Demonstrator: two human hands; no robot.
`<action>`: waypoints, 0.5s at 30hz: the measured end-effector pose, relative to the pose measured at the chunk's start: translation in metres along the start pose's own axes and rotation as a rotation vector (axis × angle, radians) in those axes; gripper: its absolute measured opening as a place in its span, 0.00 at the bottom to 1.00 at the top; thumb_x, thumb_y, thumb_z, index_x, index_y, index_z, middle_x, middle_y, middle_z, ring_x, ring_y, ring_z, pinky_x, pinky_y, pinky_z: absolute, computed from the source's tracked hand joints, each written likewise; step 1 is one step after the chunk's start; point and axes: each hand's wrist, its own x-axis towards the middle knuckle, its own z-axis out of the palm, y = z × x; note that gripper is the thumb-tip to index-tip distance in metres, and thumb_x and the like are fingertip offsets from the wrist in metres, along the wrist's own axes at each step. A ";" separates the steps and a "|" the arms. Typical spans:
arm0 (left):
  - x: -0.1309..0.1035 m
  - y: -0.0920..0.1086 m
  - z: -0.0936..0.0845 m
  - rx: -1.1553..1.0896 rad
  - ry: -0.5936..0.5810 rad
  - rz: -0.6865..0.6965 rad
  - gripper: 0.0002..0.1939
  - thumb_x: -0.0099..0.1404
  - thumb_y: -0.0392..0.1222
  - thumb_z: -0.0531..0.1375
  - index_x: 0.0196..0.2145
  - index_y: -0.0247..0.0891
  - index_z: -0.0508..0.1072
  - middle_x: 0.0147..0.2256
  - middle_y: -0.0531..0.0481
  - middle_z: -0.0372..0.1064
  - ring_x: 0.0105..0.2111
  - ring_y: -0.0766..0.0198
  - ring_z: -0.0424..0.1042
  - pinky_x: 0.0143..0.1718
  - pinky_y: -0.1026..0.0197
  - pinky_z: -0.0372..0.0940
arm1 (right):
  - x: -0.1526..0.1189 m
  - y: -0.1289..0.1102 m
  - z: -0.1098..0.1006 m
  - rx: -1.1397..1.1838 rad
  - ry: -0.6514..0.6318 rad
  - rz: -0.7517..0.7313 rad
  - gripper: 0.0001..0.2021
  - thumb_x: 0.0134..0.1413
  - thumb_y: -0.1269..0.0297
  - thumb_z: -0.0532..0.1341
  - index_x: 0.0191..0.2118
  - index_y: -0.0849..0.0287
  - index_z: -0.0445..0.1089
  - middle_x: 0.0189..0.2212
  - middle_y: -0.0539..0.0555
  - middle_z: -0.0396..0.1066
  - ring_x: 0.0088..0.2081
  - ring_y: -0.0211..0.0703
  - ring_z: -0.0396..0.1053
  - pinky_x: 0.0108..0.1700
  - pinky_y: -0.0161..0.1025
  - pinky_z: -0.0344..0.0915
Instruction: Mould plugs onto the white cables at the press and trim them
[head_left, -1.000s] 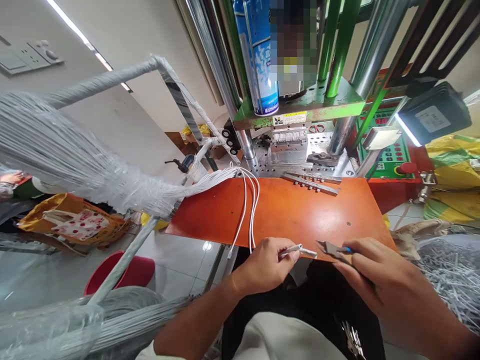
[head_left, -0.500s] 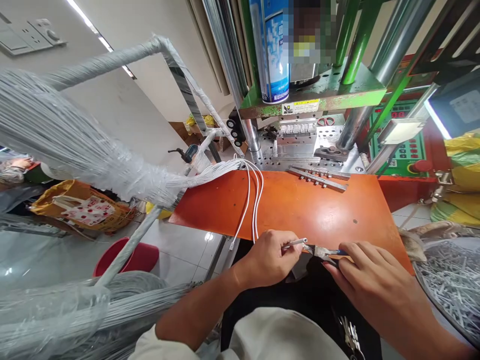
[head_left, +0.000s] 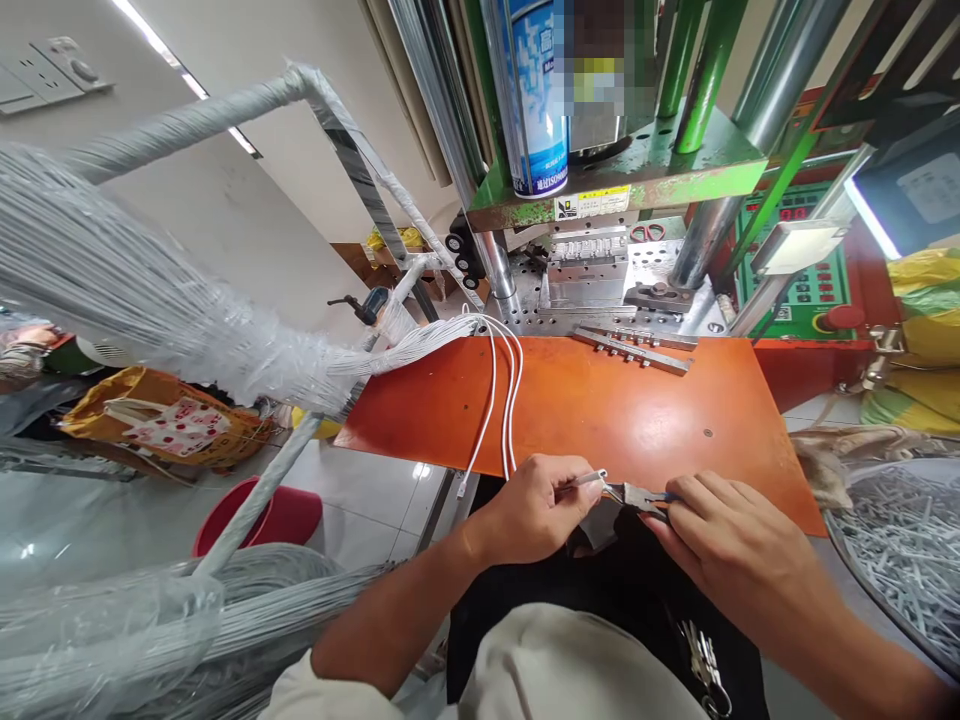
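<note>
My left hand (head_left: 544, 510) pinches a white cable (head_left: 577, 482) near its end, thumb against forefinger, and the short tip juts out to the right. In my right hand (head_left: 731, 530) are blue-handled pliers (head_left: 639, 497), with the fingers wrapped round the handles. The jaws point left and meet the cable tip just beyond my left fingertips; whether they bite into it is too small to tell. Both hands are over the near edge of the orange table (head_left: 600, 400). More white cables (head_left: 514, 390) run across it from a wrapped bundle (head_left: 420, 348) on the left.
Behind the table stands a green press (head_left: 622, 190) with a metal mould (head_left: 589, 265). Slotted metal bars (head_left: 637, 350) lie at the table's back edge. A bin of white cable scraps (head_left: 900, 550) is at right, a red bucket (head_left: 300, 515) on the floor at left.
The cable tip now looks bent upward and thinner where the plier jaws meet it. Both hands have shifted only slightly. The whole view has moved a little.
</note>
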 end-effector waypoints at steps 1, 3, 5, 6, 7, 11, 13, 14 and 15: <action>0.000 0.000 0.000 -0.006 0.002 0.000 0.20 0.75 0.49 0.55 0.27 0.37 0.65 0.26 0.54 0.55 0.27 0.67 0.54 0.30 0.61 0.52 | -0.001 0.000 0.001 0.044 0.002 0.020 0.18 0.73 0.62 0.56 0.28 0.57 0.65 0.30 0.52 0.66 0.31 0.42 0.61 0.37 0.43 0.54; -0.002 0.000 0.001 -0.028 0.027 -0.001 0.20 0.76 0.50 0.55 0.28 0.36 0.69 0.27 0.52 0.59 0.28 0.66 0.57 0.30 0.62 0.54 | -0.004 -0.001 0.004 0.214 -0.022 0.120 0.20 0.74 0.59 0.57 0.26 0.57 0.62 0.27 0.50 0.64 0.27 0.38 0.59 0.33 0.41 0.54; -0.005 -0.001 0.007 -0.059 0.084 0.002 0.20 0.76 0.50 0.56 0.31 0.35 0.73 0.29 0.50 0.65 0.29 0.65 0.61 0.32 0.62 0.56 | -0.008 -0.006 0.006 0.494 -0.121 0.292 0.23 0.74 0.55 0.56 0.25 0.57 0.61 0.25 0.48 0.63 0.25 0.35 0.59 0.30 0.38 0.54; -0.006 -0.002 0.011 -0.074 0.123 0.007 0.20 0.76 0.51 0.56 0.32 0.34 0.74 0.30 0.49 0.67 0.30 0.65 0.63 0.33 0.62 0.58 | -0.009 -0.010 0.007 0.655 -0.182 0.391 0.24 0.74 0.52 0.55 0.25 0.57 0.61 0.25 0.48 0.62 0.25 0.34 0.59 0.30 0.36 0.55; -0.008 -0.004 0.016 -0.088 0.163 0.011 0.20 0.76 0.51 0.56 0.33 0.34 0.74 0.31 0.48 0.68 0.30 0.64 0.64 0.34 0.62 0.59 | -0.009 -0.014 0.008 0.817 -0.236 0.488 0.25 0.74 0.49 0.54 0.25 0.58 0.62 0.24 0.48 0.63 0.26 0.35 0.60 0.30 0.35 0.57; -0.014 -0.015 0.033 -0.130 0.301 0.033 0.18 0.77 0.50 0.56 0.36 0.34 0.76 0.33 0.46 0.73 0.32 0.62 0.69 0.37 0.62 0.63 | -0.009 -0.035 0.012 1.311 -0.367 0.796 0.33 0.72 0.39 0.49 0.25 0.59 0.69 0.20 0.49 0.58 0.25 0.36 0.55 0.28 0.36 0.54; -0.015 -0.017 0.037 -0.126 0.338 0.039 0.17 0.77 0.49 0.56 0.37 0.34 0.77 0.33 0.45 0.74 0.32 0.62 0.69 0.36 0.62 0.63 | -0.009 -0.040 0.014 1.364 -0.374 0.828 0.35 0.73 0.39 0.46 0.25 0.60 0.71 0.19 0.49 0.57 0.24 0.36 0.53 0.28 0.37 0.53; -0.015 -0.017 0.037 -0.104 0.340 0.042 0.17 0.76 0.49 0.57 0.37 0.34 0.77 0.33 0.45 0.74 0.32 0.62 0.69 0.36 0.62 0.63 | -0.009 -0.041 0.014 1.308 -0.337 0.802 0.34 0.73 0.39 0.47 0.25 0.60 0.70 0.20 0.50 0.58 0.24 0.36 0.54 0.28 0.37 0.53; -0.015 -0.016 0.036 -0.066 0.332 0.044 0.16 0.76 0.48 0.57 0.36 0.34 0.77 0.33 0.46 0.73 0.31 0.63 0.68 0.35 0.62 0.62 | -0.010 -0.040 0.015 1.200 -0.274 0.753 0.32 0.73 0.40 0.49 0.25 0.59 0.69 0.22 0.50 0.60 0.25 0.36 0.56 0.29 0.37 0.55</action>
